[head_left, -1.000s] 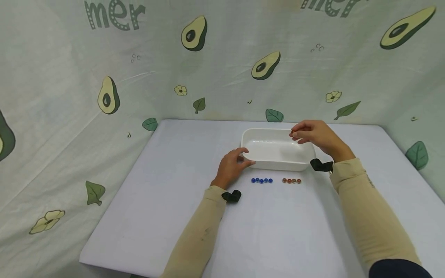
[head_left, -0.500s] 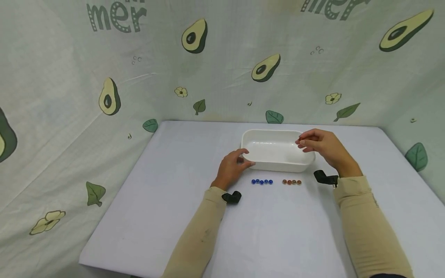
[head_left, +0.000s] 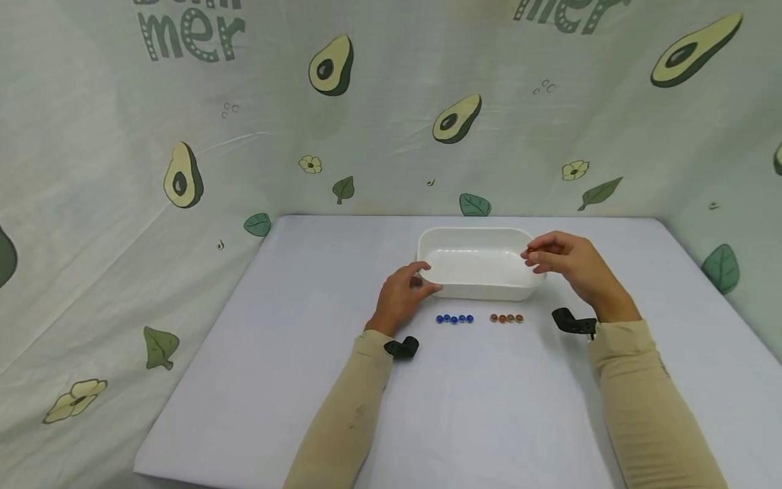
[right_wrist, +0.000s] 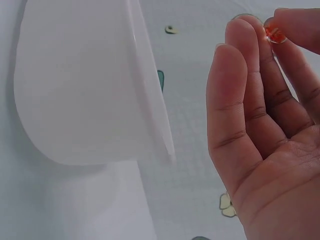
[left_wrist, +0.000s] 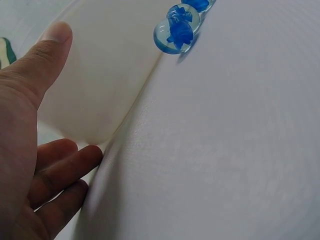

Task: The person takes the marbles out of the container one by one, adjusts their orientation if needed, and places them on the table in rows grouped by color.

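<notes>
A white rectangular tray (head_left: 482,291) with raised walls stands near the back of the table. My left hand (head_left: 400,297) holds its left end, the thumb by the front wall and the fingers at the left rim. Over the tray's right end, my right hand (head_left: 574,266) pinches an orange-and-clear glass marble (right_wrist: 275,32) between thumb and fingertips. In the right wrist view the other fingers extend beside the tray's end. In front of the tray lie a row of blue marbles (head_left: 455,319) and a row of orange-brown marbles (head_left: 506,318).
A white-covered table (head_left: 293,380) carries everything. Behind it hangs a pale green cloth (head_left: 391,163) printed with avocados and leaves. A black wrist camera mount (head_left: 402,348) sits on the left wrist, another black mount (head_left: 573,321) on the right.
My right hand has moved right and nearer to me, from over the tray to its right end, still pinching the marble. My left hand keeps its place. The head view has shifted slightly.
</notes>
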A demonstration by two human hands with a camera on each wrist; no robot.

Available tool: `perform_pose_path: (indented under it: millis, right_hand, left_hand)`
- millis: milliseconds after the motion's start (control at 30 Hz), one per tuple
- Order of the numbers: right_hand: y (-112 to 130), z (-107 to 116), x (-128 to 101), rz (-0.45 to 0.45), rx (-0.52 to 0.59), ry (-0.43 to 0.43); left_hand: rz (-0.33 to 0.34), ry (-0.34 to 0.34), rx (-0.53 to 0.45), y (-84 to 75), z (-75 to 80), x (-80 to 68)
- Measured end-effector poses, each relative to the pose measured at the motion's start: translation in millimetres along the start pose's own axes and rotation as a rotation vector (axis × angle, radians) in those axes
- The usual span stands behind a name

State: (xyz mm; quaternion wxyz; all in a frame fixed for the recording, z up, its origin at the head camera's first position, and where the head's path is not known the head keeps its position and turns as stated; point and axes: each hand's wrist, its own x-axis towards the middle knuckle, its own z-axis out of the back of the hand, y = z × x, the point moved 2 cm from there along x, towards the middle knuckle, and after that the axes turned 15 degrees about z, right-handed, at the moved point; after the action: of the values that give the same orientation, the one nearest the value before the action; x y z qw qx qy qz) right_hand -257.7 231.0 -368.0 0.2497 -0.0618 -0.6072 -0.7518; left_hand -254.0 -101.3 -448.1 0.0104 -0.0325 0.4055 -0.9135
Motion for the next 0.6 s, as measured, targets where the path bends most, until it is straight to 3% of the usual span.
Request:
perform_pose_path:
  millis: [600]
  right_hand:
    - [-5, 7, -23, -0.049, 0.074, -0.050]
  left_hand:
    - [-0.006, -0.011, 0.000, 0.9, -0.1, -1.1]
